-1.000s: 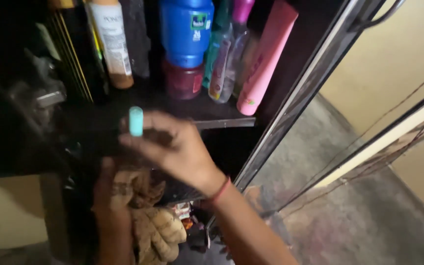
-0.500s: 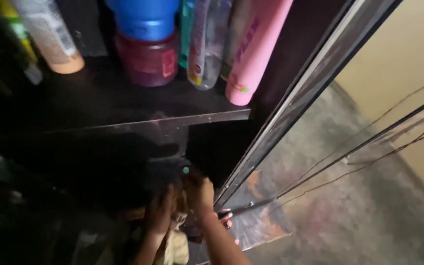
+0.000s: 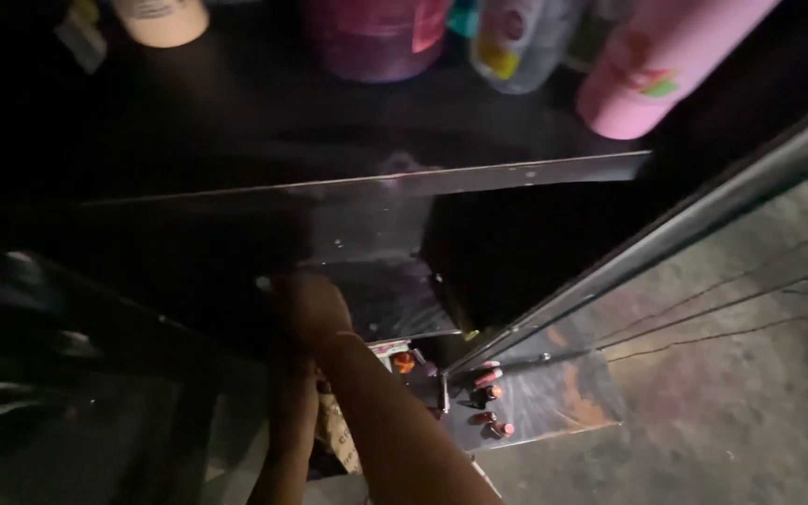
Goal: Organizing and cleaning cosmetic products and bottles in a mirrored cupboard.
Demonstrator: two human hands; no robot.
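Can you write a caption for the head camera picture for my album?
Right hand reaching into a dark cupboard beneath a shelf of bottles, one pink bottle.

I see a tall pink plastic bottle (image 3: 658,70) up and to the right on the dark shelf (image 3: 367,131), with a round magenta jar (image 3: 376,37) beside it; lower right, small red-tipped sticks (image 3: 488,402) lie by the metal door frame (image 3: 666,234).

pink bottle (image 3: 652,70) up-right of right hand (image 3: 309,309) | magenta jar (image 3: 376,37) above it | small item (image 3: 263,281) at its fingertips, possibly teal, too dark | red-tipped sticks (image 3: 490,402) lower right | shelf (image 3: 236,140) black
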